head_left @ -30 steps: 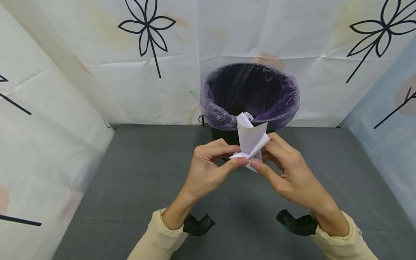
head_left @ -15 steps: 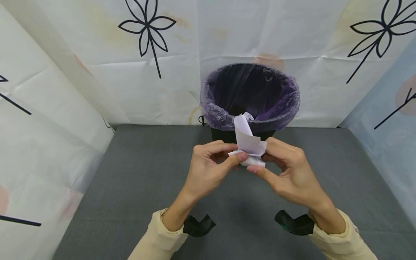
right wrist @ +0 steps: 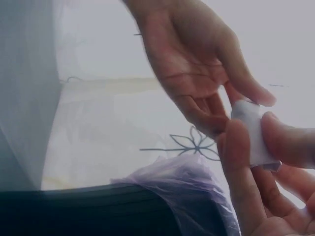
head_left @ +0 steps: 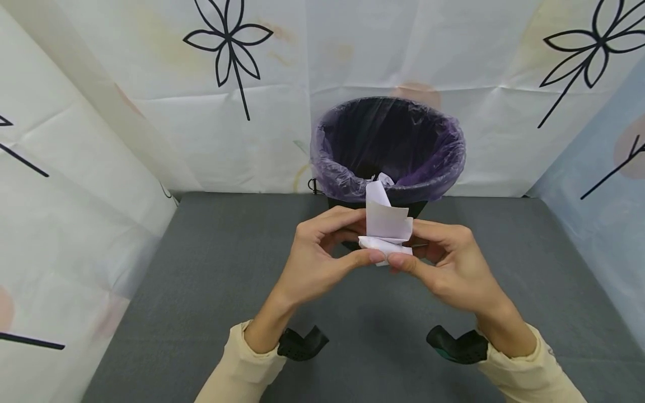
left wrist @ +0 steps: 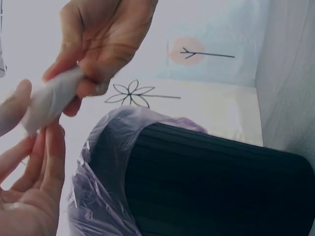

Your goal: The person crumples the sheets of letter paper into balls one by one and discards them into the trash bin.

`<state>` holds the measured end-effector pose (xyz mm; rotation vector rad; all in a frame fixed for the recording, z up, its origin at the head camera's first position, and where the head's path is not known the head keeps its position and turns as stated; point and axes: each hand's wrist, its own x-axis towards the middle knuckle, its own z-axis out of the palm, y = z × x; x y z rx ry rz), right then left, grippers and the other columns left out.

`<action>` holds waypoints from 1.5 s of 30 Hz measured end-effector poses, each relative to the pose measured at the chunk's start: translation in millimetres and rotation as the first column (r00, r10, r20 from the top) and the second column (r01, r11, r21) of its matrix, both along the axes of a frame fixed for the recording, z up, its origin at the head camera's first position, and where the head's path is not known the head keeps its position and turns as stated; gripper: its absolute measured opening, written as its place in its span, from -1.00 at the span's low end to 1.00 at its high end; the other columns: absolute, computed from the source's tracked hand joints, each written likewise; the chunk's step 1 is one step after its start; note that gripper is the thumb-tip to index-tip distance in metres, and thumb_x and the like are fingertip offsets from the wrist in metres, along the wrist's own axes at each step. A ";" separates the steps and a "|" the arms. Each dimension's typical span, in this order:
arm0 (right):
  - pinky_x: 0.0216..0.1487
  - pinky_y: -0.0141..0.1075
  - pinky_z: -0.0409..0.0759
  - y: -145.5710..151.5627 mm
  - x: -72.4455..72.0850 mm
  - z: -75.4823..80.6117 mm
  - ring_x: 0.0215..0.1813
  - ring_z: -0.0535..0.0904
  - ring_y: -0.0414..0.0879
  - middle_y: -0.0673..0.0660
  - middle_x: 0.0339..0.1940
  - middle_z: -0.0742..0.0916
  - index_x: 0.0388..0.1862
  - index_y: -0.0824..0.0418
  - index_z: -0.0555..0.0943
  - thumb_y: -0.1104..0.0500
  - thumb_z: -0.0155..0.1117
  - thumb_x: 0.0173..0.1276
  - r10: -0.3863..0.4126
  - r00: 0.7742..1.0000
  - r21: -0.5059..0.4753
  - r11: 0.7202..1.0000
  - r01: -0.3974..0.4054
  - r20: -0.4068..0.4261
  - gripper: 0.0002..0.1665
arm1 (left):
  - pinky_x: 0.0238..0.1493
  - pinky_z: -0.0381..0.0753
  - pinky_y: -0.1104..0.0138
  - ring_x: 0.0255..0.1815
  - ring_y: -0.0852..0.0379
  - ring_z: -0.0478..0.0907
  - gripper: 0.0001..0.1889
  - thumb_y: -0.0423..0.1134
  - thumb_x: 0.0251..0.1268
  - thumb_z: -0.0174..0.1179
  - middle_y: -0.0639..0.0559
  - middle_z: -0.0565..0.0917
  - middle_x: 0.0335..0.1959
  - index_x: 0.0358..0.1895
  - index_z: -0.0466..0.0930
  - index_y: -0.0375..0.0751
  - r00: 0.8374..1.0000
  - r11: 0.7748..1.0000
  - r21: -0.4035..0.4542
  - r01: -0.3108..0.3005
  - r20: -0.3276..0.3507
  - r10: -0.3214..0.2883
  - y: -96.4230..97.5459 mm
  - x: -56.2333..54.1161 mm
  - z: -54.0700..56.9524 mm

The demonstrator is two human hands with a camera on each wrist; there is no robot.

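A folded, creased sheet of white paper (head_left: 388, 221) stands upright between both hands, its lower part bunched in a narrow fold. My left hand (head_left: 319, 254) pinches the lower left side, thumb in front and fingers behind. On the other side, my right hand (head_left: 448, 268) pinches the lower right, its thumb tip near the left one. The left wrist view shows the paper roll (left wrist: 54, 98) stretched between the two hands. From the right wrist, its end (right wrist: 251, 130) is seen between thumb and fingers. Fingertips behind the paper are partly hidden in the head view.
Just beyond the hands stands a dark ribbed bin (left wrist: 211, 182) with a purple plastic liner (head_left: 337, 176) over its rim. A white scrap (head_left: 386, 179) shows at the bin's mouth. Grey cloth (head_left: 227, 252) covers the table, and patterned white sheets (head_left: 151, 112) hang around it.
The paper's pointed upper right flap has dropped and squared off, and its bottom is bunched into a flatter fold. The left fingers have shifted slightly up; the thumbs have come close together again.
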<state>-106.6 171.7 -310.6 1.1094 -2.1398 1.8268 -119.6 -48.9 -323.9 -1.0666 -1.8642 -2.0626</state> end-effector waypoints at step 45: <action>-0.46 -0.22 0.69 -0.2 -5.9 -5.4 -0.50 0.68 -0.06 0.26 -0.41 0.74 0.08 0.53 0.61 0.58 0.20 0.39 0.216 0.961 -0.275 0.947 -0.164 0.172 -0.70 | -0.18 0.69 0.21 -0.23 0.03 0.55 -0.53 -0.65 -0.15 0.54 -0.12 0.54 -0.29 -0.04 0.69 -0.51 0.966 0.995 -0.045 -0.089 -0.249 0.075 2.9 -4.6 -3.0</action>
